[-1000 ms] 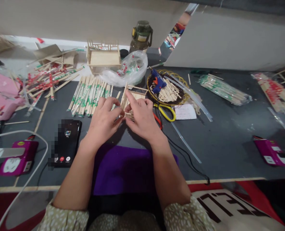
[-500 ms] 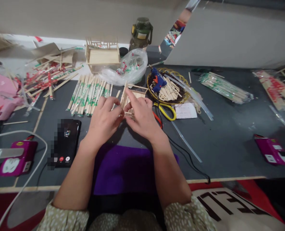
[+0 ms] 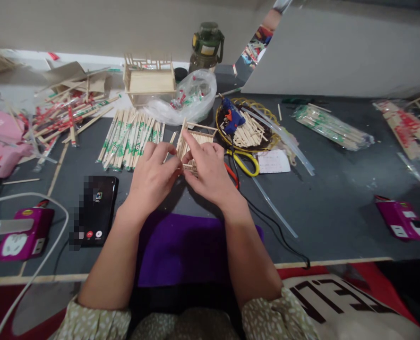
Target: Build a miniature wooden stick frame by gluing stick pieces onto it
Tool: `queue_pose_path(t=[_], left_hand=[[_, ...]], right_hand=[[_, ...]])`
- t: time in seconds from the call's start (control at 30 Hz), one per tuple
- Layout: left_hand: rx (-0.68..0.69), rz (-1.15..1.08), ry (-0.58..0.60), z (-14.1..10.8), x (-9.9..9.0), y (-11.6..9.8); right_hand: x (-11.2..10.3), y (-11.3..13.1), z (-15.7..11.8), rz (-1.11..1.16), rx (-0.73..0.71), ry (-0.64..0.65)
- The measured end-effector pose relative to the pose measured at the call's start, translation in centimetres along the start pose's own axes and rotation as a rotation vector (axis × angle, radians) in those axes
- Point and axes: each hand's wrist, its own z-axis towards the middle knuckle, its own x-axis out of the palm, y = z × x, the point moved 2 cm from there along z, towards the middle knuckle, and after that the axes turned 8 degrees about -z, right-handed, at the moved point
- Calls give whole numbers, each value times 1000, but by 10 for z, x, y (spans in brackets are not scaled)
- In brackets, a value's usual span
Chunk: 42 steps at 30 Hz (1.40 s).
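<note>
Near-left of the basket [image 3: 274, 141] sits the frame [image 3: 203, 140]; the left hand [image 3: 156, 172] is at its near corner, fingers drawn narrow, and I cannot tell whether they pinch anything. The right hand [image 3: 212, 177] holds the frame between thumb and index; uneven pressure could skew its thin sticks. The glue gun [image 3: 234, 122], lying on the basket, may slip off if knocked.

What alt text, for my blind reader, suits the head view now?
The left hand and right hand work on a small stick frame at a gray table. Beyond stand a wooden model and green bottle; at right, a basket holds sticks and a glue gun.
</note>
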Motion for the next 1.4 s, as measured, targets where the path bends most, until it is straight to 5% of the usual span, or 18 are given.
queue_pose_path(t=[1.4], left_hand=[[-50,-48,12,-1,3,2]], right_hand=[[2,1,-1,28,38,-32]])
